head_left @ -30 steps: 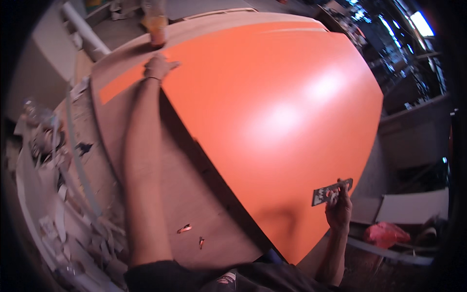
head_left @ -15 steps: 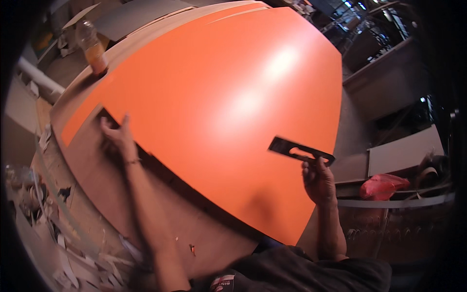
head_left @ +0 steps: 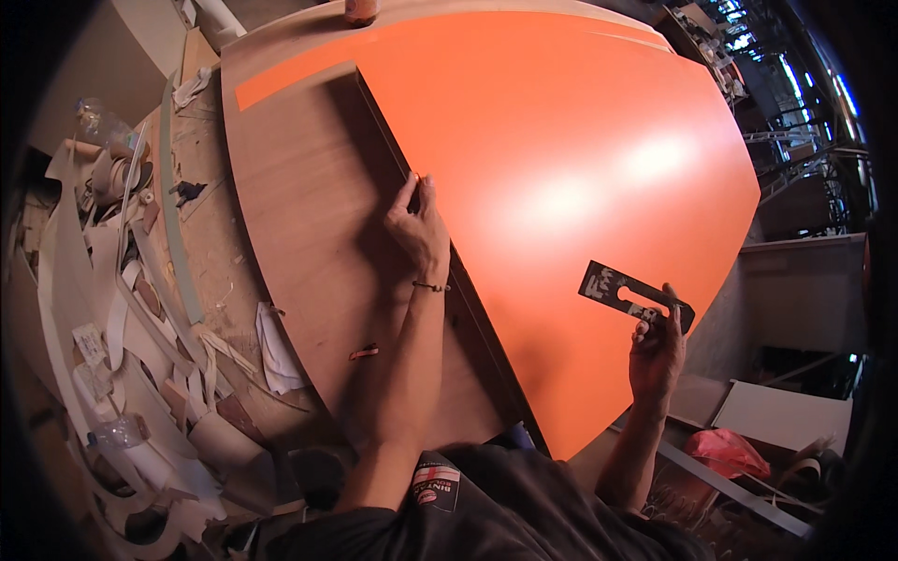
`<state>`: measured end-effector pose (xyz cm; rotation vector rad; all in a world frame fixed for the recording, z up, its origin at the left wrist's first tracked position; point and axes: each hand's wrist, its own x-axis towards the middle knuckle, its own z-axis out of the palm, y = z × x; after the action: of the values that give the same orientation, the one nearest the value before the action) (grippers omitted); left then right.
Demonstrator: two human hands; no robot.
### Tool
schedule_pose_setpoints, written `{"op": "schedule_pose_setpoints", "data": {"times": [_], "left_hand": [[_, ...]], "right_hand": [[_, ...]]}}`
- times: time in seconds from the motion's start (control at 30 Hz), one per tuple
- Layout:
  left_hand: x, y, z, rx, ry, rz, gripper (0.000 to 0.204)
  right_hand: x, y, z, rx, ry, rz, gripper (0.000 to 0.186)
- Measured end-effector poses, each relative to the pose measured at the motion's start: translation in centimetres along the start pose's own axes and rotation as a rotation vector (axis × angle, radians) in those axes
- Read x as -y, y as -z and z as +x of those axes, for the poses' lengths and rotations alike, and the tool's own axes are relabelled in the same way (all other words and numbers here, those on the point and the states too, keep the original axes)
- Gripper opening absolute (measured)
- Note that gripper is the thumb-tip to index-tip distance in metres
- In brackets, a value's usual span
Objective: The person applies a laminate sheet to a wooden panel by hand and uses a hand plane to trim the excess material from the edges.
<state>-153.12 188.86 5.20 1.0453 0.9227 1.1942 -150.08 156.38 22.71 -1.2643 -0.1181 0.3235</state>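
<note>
A large glossy orange sheet (head_left: 524, 122) lies over a brown wooden board (head_left: 290, 187), its straight near-left edge casting a dark shadow. At that edge is my left hand (head_left: 418, 229), thumb and forefinger pinched together. A tiny orange bit shows at the fingertips, too small to name. My right hand (head_left: 658, 360) grips the end of a flat black plate (head_left: 608, 288) with a keyhole-shaped slot and pale marks. The plate is held above the right part of the orange sheet. A small dark reddish scrap (head_left: 364, 352) rests on the brown board, left of my left forearm.
Curled offcut strips (head_left: 140, 327) and scraps are heaped at the left. The base of a bottle (head_left: 361, 11) stands at the board's far side. On the right are a red plastic bag (head_left: 725, 453) and a pale panel (head_left: 781, 416). Metal racking fills the far right.
The view has swung leftward. My left hand has moved nearer along the sheet's edge, and its spread fingers have come together. The black plate stays in my right hand.
</note>
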Motion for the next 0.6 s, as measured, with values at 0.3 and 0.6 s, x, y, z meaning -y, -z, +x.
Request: {"op": "schedule_pose_setpoints", "data": {"times": [0.3, 0.6], "left_hand": [[0.0, -0.5, 0.5, -0.036, -0.093, 0.170, 0.018], [0.7, 4.3, 0.4, -0.195, -0.100, 0.410, 0.052]], "right_hand": [[1.1, -0.5, -0.8, -0.026, 0.014, -0.049, 0.046], [3.7, 4.8, -4.8, -0.152, 0.139, -0.029, 0.045]]}}
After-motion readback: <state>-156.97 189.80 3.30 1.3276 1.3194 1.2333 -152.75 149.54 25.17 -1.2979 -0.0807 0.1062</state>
